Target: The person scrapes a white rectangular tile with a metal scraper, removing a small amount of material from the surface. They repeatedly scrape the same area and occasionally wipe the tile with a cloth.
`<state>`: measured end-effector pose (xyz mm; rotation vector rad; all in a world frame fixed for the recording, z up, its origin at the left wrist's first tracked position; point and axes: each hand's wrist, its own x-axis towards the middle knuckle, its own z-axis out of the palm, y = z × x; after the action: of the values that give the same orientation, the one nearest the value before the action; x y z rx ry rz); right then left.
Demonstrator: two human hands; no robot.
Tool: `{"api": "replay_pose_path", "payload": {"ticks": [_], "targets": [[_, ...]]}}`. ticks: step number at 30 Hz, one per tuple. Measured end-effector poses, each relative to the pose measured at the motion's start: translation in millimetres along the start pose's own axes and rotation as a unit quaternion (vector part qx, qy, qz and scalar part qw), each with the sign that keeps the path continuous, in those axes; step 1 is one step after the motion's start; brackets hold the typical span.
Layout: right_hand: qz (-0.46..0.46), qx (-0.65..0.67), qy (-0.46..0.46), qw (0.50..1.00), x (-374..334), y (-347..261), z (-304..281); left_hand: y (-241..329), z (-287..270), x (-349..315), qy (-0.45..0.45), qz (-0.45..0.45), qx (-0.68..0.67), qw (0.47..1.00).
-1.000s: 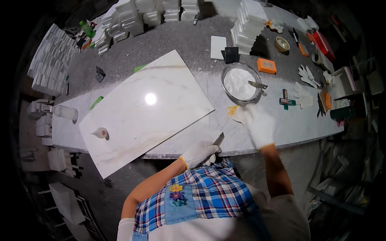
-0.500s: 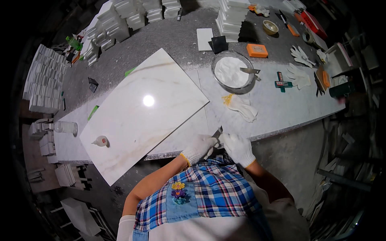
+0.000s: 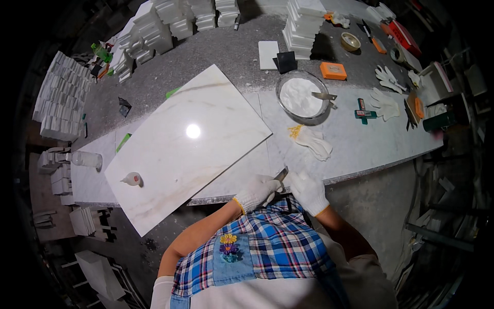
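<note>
My left hand (image 3: 257,192), in a white knit glove, is closed around a short tool with a flat metal blade (image 3: 281,175), which looks like a scraper or putty knife. The blade points up and away, over the front edge of the table. My right hand (image 3: 309,192), gloved the same way, is just right of the blade, with a small gap between them. Its fingers look loosely stretched, and I see nothing in them. Left of my hands, a large white veined slab (image 3: 180,159) lies slanted, overhanging the near edge. A small squeeze bottle (image 3: 133,178) rests on it.
Beyond my hands lies a loose glove (image 3: 313,143). A glass bowl of white powder (image 3: 298,98) holds a metal blade (image 3: 324,96). An orange box (image 3: 333,71), green tool (image 3: 365,112) and more gloves (image 3: 385,104) lie right. White tile stacks (image 3: 301,31) stand behind; a clear bottle (image 3: 87,159) is left.
My right hand has drawn slightly away from the blade, opening a gap. The left hand still grips the tool. The whole view has shifted slightly, moving the table items right and down.
</note>
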<state>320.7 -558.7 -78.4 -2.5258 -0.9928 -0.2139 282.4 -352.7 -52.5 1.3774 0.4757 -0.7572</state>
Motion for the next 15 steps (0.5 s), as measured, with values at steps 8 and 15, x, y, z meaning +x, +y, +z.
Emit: {"api": "replay_pose_path", "payload": {"ticks": [8, 15], "targets": [[0.021, -0.002, 0.019, 1.000, 0, 1, 8, -2, -3, 2, -0.020, 0.010, 0.021, 1.000], [-0.019, -0.001, -0.029, 0.999, -11, -8, 10, 5, -3, -3, -0.031, 0.007, 0.026, 0.999]]}}
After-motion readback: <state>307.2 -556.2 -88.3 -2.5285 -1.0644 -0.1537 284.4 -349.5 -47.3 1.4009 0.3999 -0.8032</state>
